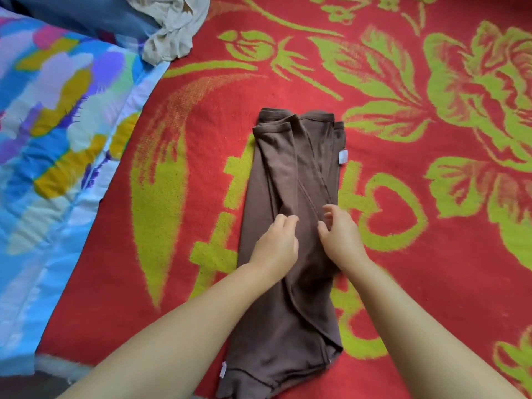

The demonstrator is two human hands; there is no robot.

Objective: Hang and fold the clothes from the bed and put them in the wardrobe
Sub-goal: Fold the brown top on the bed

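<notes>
**Mid-fold on the brown garment, ready for the crosswise fold**

You are working on the bed, over the red and green blanket (403, 254) that fills most of the view. The brown garment (290, 298) lies flat on it, running away from you as a long narrow strip, its sides already turned in over the middle. So the step in hand is the folding, and I judge it roughly half done: the lengthwise folds are in, the crosswise one is not.

Your left hand (276, 246) and right hand (341, 240) sit side by side on the middle of the strip. The left grip has its fingers curled, and it looks to be pinching a ridge of cloth, though the blur leaves that unsure. The right grip is loosely spread, fingertips touching the fabric.

Next, you need to smooth that central ridge, then bring one end over the other squarely so the layers stay aligned.

The near hem runs off the bottom edge. The colourful quilt (57, 139) is cut off at left, and the beige crumpled cloth (172, 27) at top is only partly seen. The small white label (343, 156) cannot be read. The wardrobe is out of view.
</notes>
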